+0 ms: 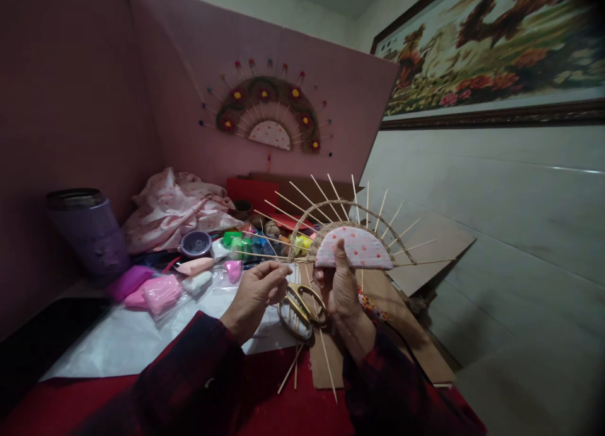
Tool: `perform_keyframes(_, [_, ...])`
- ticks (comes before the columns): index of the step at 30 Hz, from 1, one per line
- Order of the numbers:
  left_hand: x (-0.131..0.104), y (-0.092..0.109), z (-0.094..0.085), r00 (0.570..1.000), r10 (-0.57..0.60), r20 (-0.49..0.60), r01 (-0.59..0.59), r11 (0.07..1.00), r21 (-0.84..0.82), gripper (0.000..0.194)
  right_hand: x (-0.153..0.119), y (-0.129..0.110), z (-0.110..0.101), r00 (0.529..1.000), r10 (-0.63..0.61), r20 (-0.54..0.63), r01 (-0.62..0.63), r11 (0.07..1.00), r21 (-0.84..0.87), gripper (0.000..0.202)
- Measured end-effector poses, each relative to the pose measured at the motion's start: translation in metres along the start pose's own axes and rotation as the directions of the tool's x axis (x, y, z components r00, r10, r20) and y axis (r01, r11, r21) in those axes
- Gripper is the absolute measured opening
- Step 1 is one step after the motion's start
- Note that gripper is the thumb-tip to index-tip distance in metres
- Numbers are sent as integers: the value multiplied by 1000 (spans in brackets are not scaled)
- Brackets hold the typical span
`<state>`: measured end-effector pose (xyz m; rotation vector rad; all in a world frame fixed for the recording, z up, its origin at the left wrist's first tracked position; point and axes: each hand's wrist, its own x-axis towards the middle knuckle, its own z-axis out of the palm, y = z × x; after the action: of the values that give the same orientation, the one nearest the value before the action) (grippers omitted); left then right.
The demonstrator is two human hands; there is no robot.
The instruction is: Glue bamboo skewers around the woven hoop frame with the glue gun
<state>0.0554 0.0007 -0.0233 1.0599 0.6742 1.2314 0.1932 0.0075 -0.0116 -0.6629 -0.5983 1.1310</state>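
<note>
My right hand (346, 291) grips a half-round piece covered in white cloth with red dots (368, 252), thumb on its face. Thin wooden sticks (297, 195) fan out from its curved edge. Brown twine (326, 204) is wound close around the curve and also forms a wider arch across the sticks. Left of the piece, my left hand (259, 291) pinches with thumb and forefinger near the arch's lower left end; a thin strand seems to be in the pinch. Gold-handled scissors (302, 310) lie below, between my hands, near loose sticks (327, 363).
A cardboard sheet (401, 322) lies at right. On the left are a purple tumbler (89, 234), pink-patterned cloth (177, 209), bagged clay (161, 292) and a purple lid (195, 244). A finished fan-shaped decoration (265, 94) hangs on the pink board (179, 58) behind.
</note>
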Motion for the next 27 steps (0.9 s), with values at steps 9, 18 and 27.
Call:
perform_keyframes(9, [4,-4,-4,1000,0,13,0,1000,29,17,1,2,-1,999,44,10,-44,999,20,45])
perform_keyframes(18, [5,-4,-8,994,107,-32,-97,968,232,23,3,3,-5,988,134,70,-138,989,59,43])
perform_keyframes(27, [10,1,-13,971,223,-88,-184,930,319,18,3,3,-8,969,201,143,-214,973,85,38])
